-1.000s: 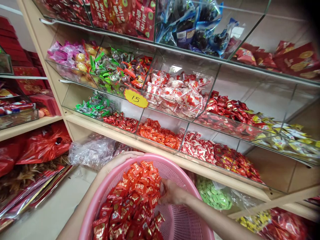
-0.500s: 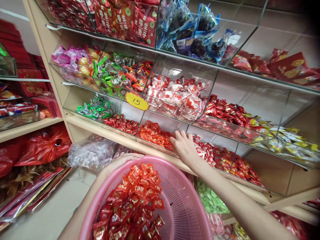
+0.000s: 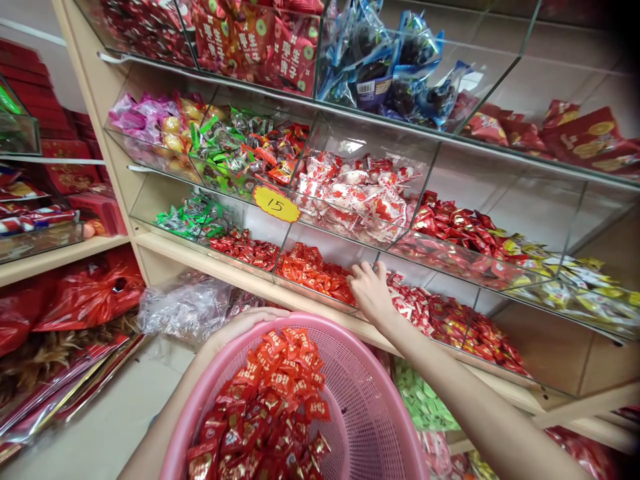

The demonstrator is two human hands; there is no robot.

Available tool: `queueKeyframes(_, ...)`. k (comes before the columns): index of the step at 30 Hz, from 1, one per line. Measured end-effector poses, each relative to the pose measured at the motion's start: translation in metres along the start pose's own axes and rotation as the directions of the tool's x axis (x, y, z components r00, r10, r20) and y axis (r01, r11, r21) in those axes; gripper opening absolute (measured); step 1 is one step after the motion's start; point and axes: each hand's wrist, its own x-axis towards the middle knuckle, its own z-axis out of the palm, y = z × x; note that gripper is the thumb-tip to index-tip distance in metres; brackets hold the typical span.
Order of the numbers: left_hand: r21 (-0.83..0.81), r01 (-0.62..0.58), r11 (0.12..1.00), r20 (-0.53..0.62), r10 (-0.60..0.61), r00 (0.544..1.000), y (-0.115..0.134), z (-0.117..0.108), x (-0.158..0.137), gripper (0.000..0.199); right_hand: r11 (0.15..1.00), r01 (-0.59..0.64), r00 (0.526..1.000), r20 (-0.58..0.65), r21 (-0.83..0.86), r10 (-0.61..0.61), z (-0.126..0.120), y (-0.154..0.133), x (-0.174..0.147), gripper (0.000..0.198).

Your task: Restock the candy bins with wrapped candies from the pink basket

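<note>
A pink plastic basket (image 3: 380, 373) with perforated sides stands in front of me, holding a heap of wrapped candies (image 3: 280, 387), orange-red on top and darker red below. My left hand (image 3: 245, 327) grips its far left rim, and the fingers lie over the edge. Over the bottom row of clear bins, my right hand (image 3: 371, 293) reaches down at a divider. It is at the right end of the orange-red candies (image 3: 313, 270), its bent fingers somewhat apart. The fingertips are partly hidden, and I see no candy in them. Red-and-white candies (image 3: 407, 303) lie just right of that hand.
Further clear bins above hold red-and-white wrapped sweets (image 3: 357, 190), red packets and blue packets (image 3: 395, 73). A yellow price tag (image 3: 277, 203) reads 15. Crumpled clear plastic (image 3: 185, 307) lies beneath the wooden shelf edge (image 3: 200, 253); green packets (image 3: 423, 397) sit lower right.
My right hand has shifted slightly at the divider, its fingers still bent over the bin. The basket and my left hand hold nearly the same place; the whole view has moved slightly.
</note>
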Motion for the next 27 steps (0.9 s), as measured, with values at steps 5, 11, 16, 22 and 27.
queueKeyframes(5,-0.020,-0.006,1.000,-0.043,0.005,0.999,0.008,0.005,-0.005,0.033,0.999,-0.038,0.994,-0.100,-0.011,0.037,-0.004,0.011,0.001,0.021)
queueKeyframes(11,-0.012,-0.054,0.998,-0.001,0.053,0.999,0.018,0.008,-0.009,0.033,0.901,-0.159,0.958,-0.156,0.403,0.239,-0.029,0.009,-0.015,0.021)
queueKeyframes(16,-0.029,-0.022,0.999,0.016,0.022,1.000,-0.008,0.002,0.000,0.037,0.394,-0.227,0.968,0.162,0.891,0.192,-0.026,-0.016,-0.040,0.025)
queueKeyframes(22,-0.012,-0.046,0.999,0.010,0.046,0.999,-0.019,-0.004,0.000,0.034,-0.003,-0.498,0.865,0.496,0.867,-0.078,0.011,-0.054,-0.087,0.029)
queueKeyframes(27,0.006,-0.039,0.999,-0.021,0.040,0.999,-0.011,-0.002,-0.001,0.034,-0.021,-0.640,0.759,0.627,0.768,-0.176,0.032,-0.074,-0.120,0.023)
